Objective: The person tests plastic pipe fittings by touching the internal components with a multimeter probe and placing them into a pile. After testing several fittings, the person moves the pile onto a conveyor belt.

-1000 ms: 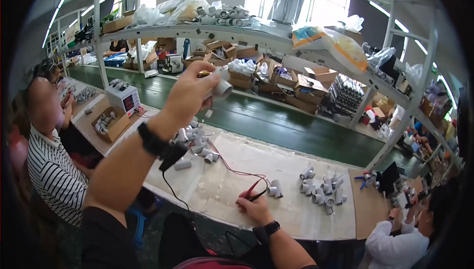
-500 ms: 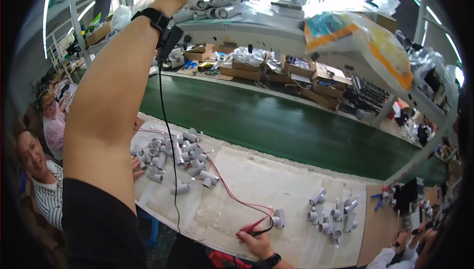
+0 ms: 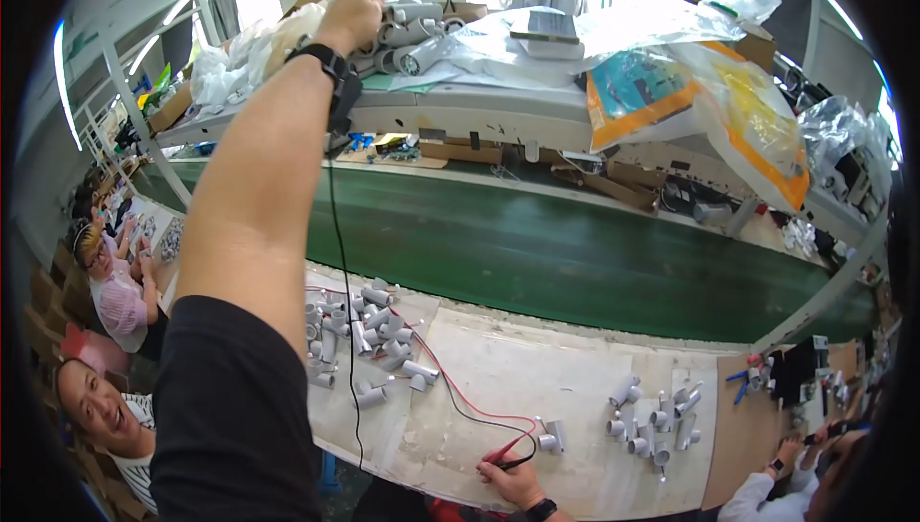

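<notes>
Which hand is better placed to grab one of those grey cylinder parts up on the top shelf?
Likely the left hand: it is raised, touching the stacked grey cylinder parts. The right hand is low, holding probes.

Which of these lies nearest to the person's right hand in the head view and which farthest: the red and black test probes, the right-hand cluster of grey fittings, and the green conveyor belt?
From the right hand at the bench's near edge:
1. Red and black test probes, in the hand itself.
2. Right-hand cluster of grey fittings, on the bench to its right.
3. Green conveyor belt, beyond the bench's far edge.
</notes>
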`<state>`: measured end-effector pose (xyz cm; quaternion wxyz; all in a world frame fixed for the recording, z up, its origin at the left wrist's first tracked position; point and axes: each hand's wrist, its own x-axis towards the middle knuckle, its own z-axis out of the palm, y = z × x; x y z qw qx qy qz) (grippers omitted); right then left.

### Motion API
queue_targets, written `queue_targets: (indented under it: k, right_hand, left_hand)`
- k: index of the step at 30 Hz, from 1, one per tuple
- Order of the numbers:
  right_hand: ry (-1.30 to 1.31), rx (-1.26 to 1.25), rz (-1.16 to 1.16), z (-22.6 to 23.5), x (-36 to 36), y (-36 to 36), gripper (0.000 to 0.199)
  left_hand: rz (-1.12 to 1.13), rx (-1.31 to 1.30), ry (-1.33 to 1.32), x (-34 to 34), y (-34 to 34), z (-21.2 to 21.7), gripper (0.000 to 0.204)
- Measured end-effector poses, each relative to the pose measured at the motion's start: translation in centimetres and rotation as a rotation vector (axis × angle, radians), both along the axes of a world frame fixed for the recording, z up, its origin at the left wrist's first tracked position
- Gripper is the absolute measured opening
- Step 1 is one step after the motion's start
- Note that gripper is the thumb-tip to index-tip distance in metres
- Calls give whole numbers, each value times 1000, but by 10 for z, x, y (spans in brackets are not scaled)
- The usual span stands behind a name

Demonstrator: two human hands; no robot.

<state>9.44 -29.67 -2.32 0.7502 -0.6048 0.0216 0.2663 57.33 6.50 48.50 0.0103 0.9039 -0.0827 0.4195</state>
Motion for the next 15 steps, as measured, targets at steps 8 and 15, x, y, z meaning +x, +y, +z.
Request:
queue_targets:
  k: [8,15]
  right_hand:
    - [-85,4,34,7,13,17,8]
    - [-101,77,51,6,8,-1,10]
  left_hand:
    - [-488,423,115,-65,-108,-118,20]
    - [-826,165,946,-313,-189,-208,24]
